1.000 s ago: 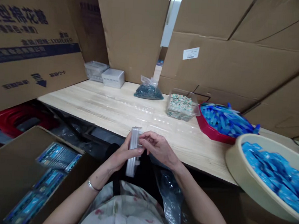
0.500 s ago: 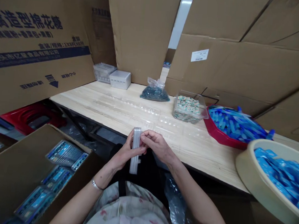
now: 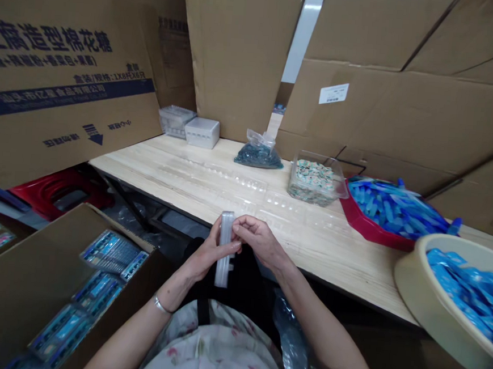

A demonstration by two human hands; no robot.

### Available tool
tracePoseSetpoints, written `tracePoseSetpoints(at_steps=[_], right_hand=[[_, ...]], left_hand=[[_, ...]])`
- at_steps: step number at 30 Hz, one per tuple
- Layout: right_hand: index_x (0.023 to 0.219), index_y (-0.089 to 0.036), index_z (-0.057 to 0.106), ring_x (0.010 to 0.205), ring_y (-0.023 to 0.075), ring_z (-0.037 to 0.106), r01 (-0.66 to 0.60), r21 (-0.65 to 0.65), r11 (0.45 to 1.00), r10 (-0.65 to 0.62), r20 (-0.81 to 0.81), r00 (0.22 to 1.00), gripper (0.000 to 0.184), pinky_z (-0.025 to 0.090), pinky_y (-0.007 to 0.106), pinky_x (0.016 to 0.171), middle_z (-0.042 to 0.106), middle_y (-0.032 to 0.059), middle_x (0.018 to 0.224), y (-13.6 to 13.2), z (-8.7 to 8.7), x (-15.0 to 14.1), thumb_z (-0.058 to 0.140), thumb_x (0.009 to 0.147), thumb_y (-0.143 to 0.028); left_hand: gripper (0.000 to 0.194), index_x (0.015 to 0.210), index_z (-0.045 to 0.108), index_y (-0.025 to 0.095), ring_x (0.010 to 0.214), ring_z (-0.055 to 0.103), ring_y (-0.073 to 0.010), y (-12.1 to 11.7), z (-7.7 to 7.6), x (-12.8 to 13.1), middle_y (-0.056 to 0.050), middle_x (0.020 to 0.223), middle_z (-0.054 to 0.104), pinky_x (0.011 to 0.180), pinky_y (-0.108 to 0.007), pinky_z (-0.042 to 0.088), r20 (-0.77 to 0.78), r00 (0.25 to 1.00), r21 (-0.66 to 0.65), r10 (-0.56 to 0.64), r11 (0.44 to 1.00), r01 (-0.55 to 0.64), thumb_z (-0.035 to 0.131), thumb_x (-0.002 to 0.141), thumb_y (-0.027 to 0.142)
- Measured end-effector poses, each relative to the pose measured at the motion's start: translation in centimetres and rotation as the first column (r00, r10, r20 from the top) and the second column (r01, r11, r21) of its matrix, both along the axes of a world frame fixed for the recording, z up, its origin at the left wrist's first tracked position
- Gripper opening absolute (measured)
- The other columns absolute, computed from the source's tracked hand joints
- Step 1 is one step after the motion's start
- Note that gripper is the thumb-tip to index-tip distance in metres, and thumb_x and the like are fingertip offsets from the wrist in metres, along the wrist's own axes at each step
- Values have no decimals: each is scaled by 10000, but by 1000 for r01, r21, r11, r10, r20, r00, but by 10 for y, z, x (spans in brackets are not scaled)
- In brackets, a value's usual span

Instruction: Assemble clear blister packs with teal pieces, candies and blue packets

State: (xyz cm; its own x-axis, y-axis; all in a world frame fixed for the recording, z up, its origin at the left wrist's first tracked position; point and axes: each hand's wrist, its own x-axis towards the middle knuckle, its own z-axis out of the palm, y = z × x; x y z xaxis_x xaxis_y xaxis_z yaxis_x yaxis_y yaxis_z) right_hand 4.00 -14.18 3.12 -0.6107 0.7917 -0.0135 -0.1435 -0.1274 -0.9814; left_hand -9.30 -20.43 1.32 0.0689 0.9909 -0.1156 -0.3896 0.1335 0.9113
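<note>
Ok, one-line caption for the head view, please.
Left hand and right hand hold a clear plastic strip upright over a pale wooden bench.

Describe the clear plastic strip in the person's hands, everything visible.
The clear plastic strip is narrow, elongated and moulded, and looks like rigid, translucent packaging. It stands nearly upright in front of the person's torso. The left hand grips it from one side, and the right hand meets it from the other. A small tab juts from its lower right edge. No contents can be made out.
</note>
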Motion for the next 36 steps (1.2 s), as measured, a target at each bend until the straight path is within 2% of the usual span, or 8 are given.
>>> tracePoseSetpoints(at_steps=[8, 12, 19, 22, 26, 28, 31, 36], right_hand=[[795, -166, 554, 473, 75, 515, 31, 25, 999, -30, -36, 999, 226, 420, 194, 442, 576, -32, 625, 3, -1, 5, 629, 771, -377], [786, -167, 556, 488, 83, 535, 65, 9, 998, -65, -59, 996, 203, 412, 186, 429, 568, -33, 609, 7, 2, 12, 629, 774, -357], [795, -167, 550, 488, 78, 531, 36, 17, 999, -35, -76, 997, 220, 413, 186, 428, 571, -30, 633, 3, 4, 7, 641, 770, -365], [801, -169, 534, 499, 84, 532, 54, 96, 994, -51, -36, 998, 225, 411, 190, 433, 578, -19, 639, 0, 11, 29, 612, 796, -381], [840, -175, 512, 484, 79, 492, 100, 293, 951, -165, 205, 965, 180, 382, 187, 430, 548, -21, 618, -17, 40, 99, 540, 852, -352], [830, -172, 519, 533, 83, 494, 45, 467, 883, -246, 380, 892, 134, 394, 196, 478, 549, -7, 660, -29, 59, 135, 510, 868, -300], [804, -162, 532, 614, 95, 498, -238, 670, 703, -363, 626, 691, 103, 402, 214, 571, 558, 14, 726, -43, 77, 172, 465, 870, -204], [856, -140, 552, 716, 150, 565, -730, 475, 490, -496, 841, 214, 154, 412, 247, 623, 609, 69, 817, -42, 42, 195, 402, 889, -125]], left_hand=[[496, 1187, 511, 193, 824, 571, -176, -2, -4, -4, -50, 891, 619, 737, -297, 414, 63, 998, -63, -8, 998, 12, 678, 738, 320], [548, 1236, 490, 182, 907, 582, -210, -2, -5, -9, -88, 1035, 631, 782, -318, 425, 110, 994, -97, 22, 995, -11, 679, 737, 305], [558, 1229, 488, 178, 859, 613, -206, -1, -2, -3, -68, 950, 660, 785, -316, 445, 145, 989, -90, 16, 996, -3, 701, 721, 268], [583, 1256, 479, 179, 865, 632, -209, -7, 0, -9, -73, 990, 668, 797, -319, 474, 170, 983, -185, 67, 982, -35, 698, 724, 272], [522, 1195, 539, 170, 807, 663, -203, -12, -3, -29, -71, 952, 691, 749, -319, 534, 133, 978, -364, 163, 925, -104, 702, 706, 254], [481, 1152, 567, 176, 769, 672, -201, -12, -5, -36, -65, 924, 699, 703, -322, 559, 103, 976, -404, 191, 905, -134, 701, 691, 209], [426, 1083, 607, 178, 756, 679, -213, -12, -9, -40, -70, 923, 705, 660, -322, 578, 82, 974, -427, 209, 891, -155, 704, 669, 181], [406, 1057, 630, 183, 808, 680, -234, -13, -15, -38, -82, 969, 704, 695, -345, 583, 105, 975, -431, 194, 893, -132, 709, 659, 197]])
